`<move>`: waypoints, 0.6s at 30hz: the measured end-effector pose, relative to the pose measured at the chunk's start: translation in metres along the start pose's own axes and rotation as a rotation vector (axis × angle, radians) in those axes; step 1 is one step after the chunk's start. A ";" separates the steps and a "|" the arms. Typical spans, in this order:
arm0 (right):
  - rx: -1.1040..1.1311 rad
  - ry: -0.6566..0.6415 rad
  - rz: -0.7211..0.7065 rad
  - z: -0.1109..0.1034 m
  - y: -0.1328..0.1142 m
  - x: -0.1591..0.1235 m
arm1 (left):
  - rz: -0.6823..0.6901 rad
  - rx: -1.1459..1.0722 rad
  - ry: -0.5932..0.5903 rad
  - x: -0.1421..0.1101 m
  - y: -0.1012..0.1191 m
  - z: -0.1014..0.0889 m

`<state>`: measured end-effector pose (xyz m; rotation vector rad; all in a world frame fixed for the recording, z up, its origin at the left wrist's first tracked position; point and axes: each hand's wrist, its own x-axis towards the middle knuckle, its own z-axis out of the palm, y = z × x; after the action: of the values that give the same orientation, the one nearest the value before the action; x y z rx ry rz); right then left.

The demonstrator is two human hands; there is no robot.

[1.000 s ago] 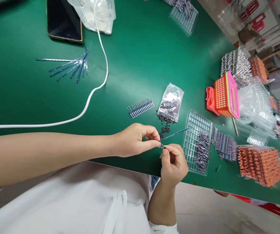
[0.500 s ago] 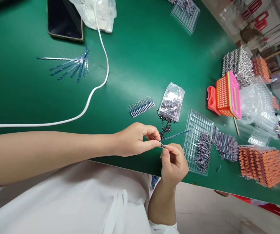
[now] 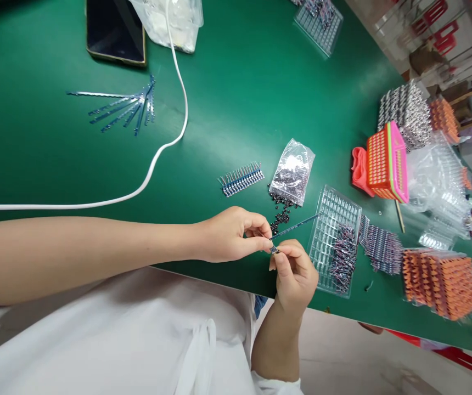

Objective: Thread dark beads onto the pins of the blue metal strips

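Note:
My left hand (image 3: 236,235) is closed in a pinch on a thin blue strip (image 3: 296,226), which sticks out past the fingers toward the clear tray. My right hand (image 3: 296,274) pinches a small dark part (image 3: 275,249) at the strip's near end, its fingertips almost touching those of the left. Fingers hide most of that part. Just beyond the hands, small black pieces (image 3: 281,219) spill from a clear plastic bag (image 3: 292,171). Left of the bag lies a row of small boards with wires (image 3: 242,179).
A clear compartment tray (image 3: 322,247) holds many wired parts on its right side. Further right stand orange stacked parts (image 3: 439,282) and an orange and pink basket (image 3: 386,162). A white cable (image 3: 153,162), blue strips (image 3: 131,104) and a phone (image 3: 116,30) lie at left.
The fingertips of my right hand have shifted slightly, showing a little more of the small dark part. Both hands keep their pinch in nearly the same place; the camera view has moved slightly.

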<state>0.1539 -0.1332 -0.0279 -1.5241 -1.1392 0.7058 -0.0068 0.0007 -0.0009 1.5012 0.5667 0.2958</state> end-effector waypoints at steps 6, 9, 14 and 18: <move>0.099 -0.080 0.110 -0.003 0.001 0.001 | -0.046 -0.025 -0.026 -0.001 -0.001 0.002; 0.204 -0.117 0.126 -0.004 0.002 0.002 | -0.067 -0.049 -0.040 -0.001 -0.002 0.003; 0.277 -0.141 0.183 -0.006 0.004 0.002 | -0.071 -0.060 -0.048 -0.001 -0.002 0.003; 0.322 -0.163 0.199 -0.007 0.004 0.003 | -0.078 -0.061 -0.068 -0.001 0.000 0.003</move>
<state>0.1626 -0.1333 -0.0294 -1.3319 -0.9446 1.1101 -0.0057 -0.0024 -0.0012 1.4211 0.5560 0.1996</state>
